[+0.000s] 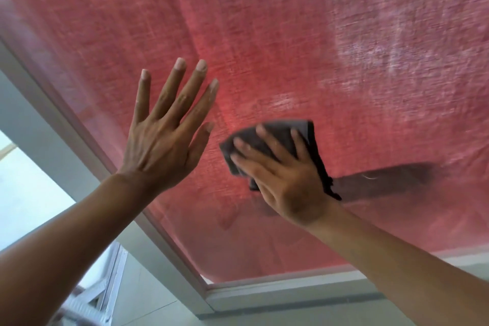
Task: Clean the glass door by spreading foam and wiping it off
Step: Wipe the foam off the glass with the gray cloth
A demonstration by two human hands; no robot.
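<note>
Head view: the glass door [264, 34] fills most of the frame, with a red woven curtain [119, 21] behind it and whitish foam smears [370, 47] at upper right. The left hand [164, 140] lies flat against the glass, fingers straight and spread, holding nothing. The right hand [285, 180] presses a folded dark grey cloth [280, 132] to the pane with extended fingers. A white door frame [169, 246] runs along the lower left.

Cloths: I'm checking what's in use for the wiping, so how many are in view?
1. The dark grey cloth is pressed flat to the glass door under the right hand. The left hand holds nothing.
</note>
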